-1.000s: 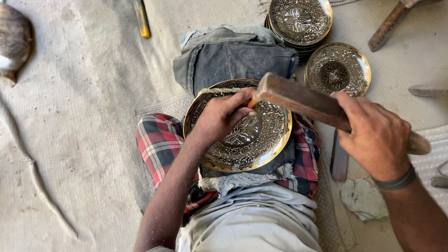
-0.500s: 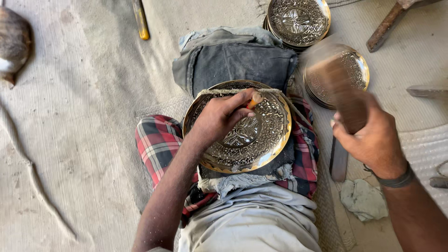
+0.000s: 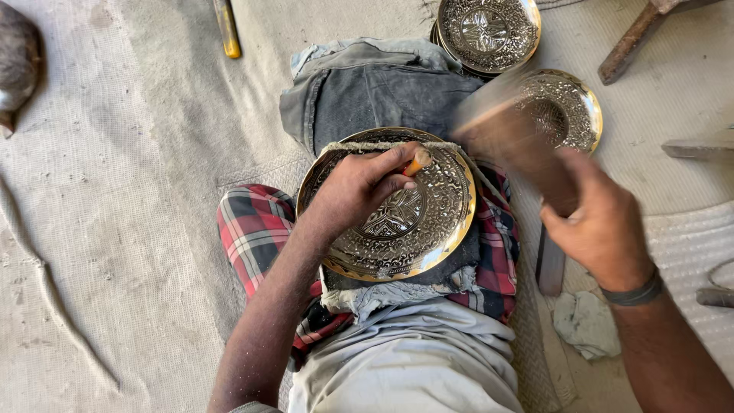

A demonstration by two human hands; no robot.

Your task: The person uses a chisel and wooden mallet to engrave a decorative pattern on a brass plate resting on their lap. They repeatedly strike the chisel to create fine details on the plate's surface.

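1. Since half a second ago the wooden mallet (image 3: 514,145) has swung from its raised spot over the right-hand plate toward the engraved brass plate (image 3: 413,229) on the lap — it is blurred with motion, its head now near that plate's upper right rim.
2. Right hand (image 3: 600,226): fingers closed around the mallet's handle, a dark band at the wrist.
3. Left hand (image 3: 359,191): it rests on the middle of the engraved brass plate, fingers pinched shut on a small punch (image 3: 415,163) with an orange-tinted top, which stands on the plate's upper part.
4. The engraved brass plate lies tilted on a grey cloth pad (image 3: 375,92) across the person's lap, over a red checked cloth (image 3: 252,229); its gold rim shows all round except under the hand.
5. On the floor mat (image 3: 138,191), toward its far right corner, a stack of similar plates (image 3: 485,34) sits, and just beside it a single brass plate (image 3: 569,111), partly hidden by the blurred mallet.
6. A yellow-handled tool (image 3: 227,29) lies near the mat's far edge, well apart from both hands — a crumpled rag (image 3: 587,325) lies by the right forearm.
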